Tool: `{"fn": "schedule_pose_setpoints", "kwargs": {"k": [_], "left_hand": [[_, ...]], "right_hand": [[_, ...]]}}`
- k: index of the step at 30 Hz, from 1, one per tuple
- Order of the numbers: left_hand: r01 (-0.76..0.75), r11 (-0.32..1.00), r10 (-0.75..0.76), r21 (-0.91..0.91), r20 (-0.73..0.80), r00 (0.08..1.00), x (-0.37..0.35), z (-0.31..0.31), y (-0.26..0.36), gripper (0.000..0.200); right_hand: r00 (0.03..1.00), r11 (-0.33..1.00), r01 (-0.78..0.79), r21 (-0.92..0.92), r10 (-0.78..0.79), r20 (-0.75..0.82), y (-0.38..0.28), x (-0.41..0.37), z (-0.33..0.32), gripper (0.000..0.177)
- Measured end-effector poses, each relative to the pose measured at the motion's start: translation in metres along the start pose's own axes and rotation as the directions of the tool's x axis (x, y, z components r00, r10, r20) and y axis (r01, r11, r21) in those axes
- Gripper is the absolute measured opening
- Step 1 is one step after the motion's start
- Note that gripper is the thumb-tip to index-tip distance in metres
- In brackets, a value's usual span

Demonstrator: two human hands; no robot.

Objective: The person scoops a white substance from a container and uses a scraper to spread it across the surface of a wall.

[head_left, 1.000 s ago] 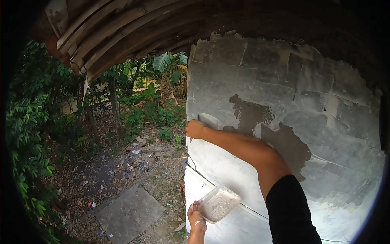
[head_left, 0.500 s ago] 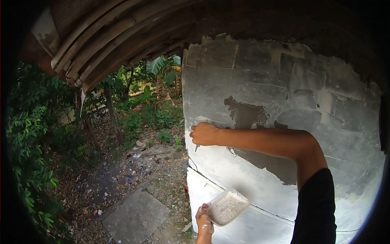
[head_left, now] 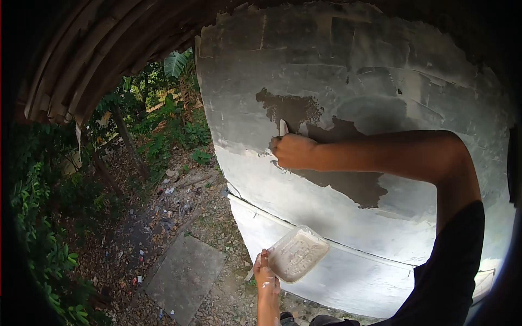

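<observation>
My right hand (head_left: pixel 296 151) is closed around a putty knife (head_left: pixel 283 128), held against the wall (head_left: pixel 234 103). Only a narrow pale part of the tool shows above my fingers; the rest is hidden by the hand. Around it lies a dark brown-grey patch (head_left: pixel 291 107) with ragged edges, between the grey upper wall and the white lower part. Lower down, my left hand (head_left: pixel 266 277) grips the near left edge of a shallow off-white tray (head_left: pixel 299 255). Whitish residue coats the tray's inside, and white smears mark the left hand.
A thin white pipe (head_left: pixel 272 216) runs along the lower wall. Roof tiles and beams (head_left: pixel 81 60) hang overhead at upper left. Left of the wall, a concrete slab (head_left: pixel 185 277) lies among stones and litter, with trees and leaves (head_left: pixel 38 217) beyond.
My right hand with the putty knife has moved from the wall's left edge rightward to the dark patch. The tray stays in my left hand. The view has shifted right and down.
</observation>
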State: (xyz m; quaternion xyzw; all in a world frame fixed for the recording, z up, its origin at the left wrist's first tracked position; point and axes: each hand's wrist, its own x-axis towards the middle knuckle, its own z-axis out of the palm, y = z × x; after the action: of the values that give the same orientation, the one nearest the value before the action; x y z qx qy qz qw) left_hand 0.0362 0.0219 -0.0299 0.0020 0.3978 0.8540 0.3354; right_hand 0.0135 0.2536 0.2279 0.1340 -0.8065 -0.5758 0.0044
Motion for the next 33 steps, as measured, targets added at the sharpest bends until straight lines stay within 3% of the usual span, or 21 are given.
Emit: {"fn": "schedule_pose_setpoints", "kwargs": {"k": [3,5,6,8,10,13,15,17,19,22,24,25,27,30,32,33], "left_hand": [[-0.031,0.999,0.032,0.025,-0.035,0.999,-0.014,0.009,0.01,0.024],[-0.038,0.999,0.041,0.034,-0.075,0.996,-0.012,0.008,0.012,0.023],[-0.05,0.998,0.051,0.028,-0.065,0.997,-0.011,0.008,0.014,0.023],[-0.048,0.999,0.049,0.011,-0.049,0.998,-0.01,0.004,0.017,0.023],[-0.05,0.999,0.05,0.003,-0.035,0.998,-0.008,0.001,0.017,0.023],[-0.072,0.997,0.072,-0.001,-0.082,0.994,-0.003,-0.007,0.013,0.024],[-0.094,0.996,0.094,0.002,-0.125,0.988,0.005,-0.014,0.003,0.025],[-0.044,0.999,0.047,0.026,-0.151,0.987,0.009,-0.027,-0.001,0.026],[-0.026,1.0,0.027,0.017,-0.108,0.994,0.018,-0.028,-0.004,0.027],[0.029,1.0,-0.029,0.006,-0.065,0.997,0.015,-0.017,-0.004,0.029],[0.05,0.999,-0.05,0.006,-0.056,0.997,0.012,-0.013,-0.001,0.03],[0.039,0.999,-0.037,0.024,-0.072,0.997,0.012,-0.012,0.0,0.031],[0.013,1.0,-0.011,0.028,-0.085,0.996,0.013,-0.01,0.003,0.031],[0.02,1.0,-0.019,0.008,-0.085,0.996,0.014,-0.011,0.006,0.025],[0.046,0.999,-0.045,0.014,-0.068,0.997,0.016,-0.021,-0.001,0.03],[0.043,0.999,-0.042,0.015,-0.062,0.997,0.017,-0.025,-0.005,0.03]], "right_hand": [[1.0,0.997,-0.019,0.081,0.017,0.019,-0.013,-0.059,-0.025,0.006],[0.983,0.952,-0.076,0.297,0.022,0.181,-0.016,-0.067,-0.036,0.007],[0.983,0.955,-0.082,0.284,0.031,0.179,-0.012,-0.062,-0.038,0.007],[0.989,0.974,-0.026,0.227,0.057,-0.133,-0.004,-0.041,-0.038,0.009],[0.96,0.97,-0.01,0.242,0.077,-0.269,0.0,0.004,-0.021,0.006],[0.945,0.985,0.023,0.169,0.034,-0.324,-0.005,0.057,0.012,0.008],[0.977,0.997,0.045,0.06,-0.032,-0.209,-0.012,0.057,0.021,0.01],[0.978,1.0,0.006,0.011,-0.004,-0.208,-0.019,0.014,0.044,0.013],[1.0,0.999,-0.004,0.037,0.004,0.01,-0.029,-0.031,0.011,0.014],[0.992,0.999,0.007,0.048,-0.014,0.128,-0.035,-0.077,-0.024,0.011],[0.976,0.961,-0.033,0.273,-0.029,0.218,-0.031,-0.08,-0.039,0.01],[0.976,0.962,-0.033,0.271,-0.027,0.216,-0.027,-0.071,-0.044,0.01],[0.997,0.939,-0.056,0.339,0.068,-0.024,-0.012,-0.038,-0.052,0.009],[0.977,0.936,-0.072,0.344,0.136,-0.166,-0.006,0.045,-0.035,0.008],[0.977,0.949,-0.062,0.308,0.121,-0.177,-0.004,0.097,-0.018,0.01],[0.988,0.959,-0.079,0.272,0.112,-0.107,-0.005,0.113,-0.017,0.011]]}}
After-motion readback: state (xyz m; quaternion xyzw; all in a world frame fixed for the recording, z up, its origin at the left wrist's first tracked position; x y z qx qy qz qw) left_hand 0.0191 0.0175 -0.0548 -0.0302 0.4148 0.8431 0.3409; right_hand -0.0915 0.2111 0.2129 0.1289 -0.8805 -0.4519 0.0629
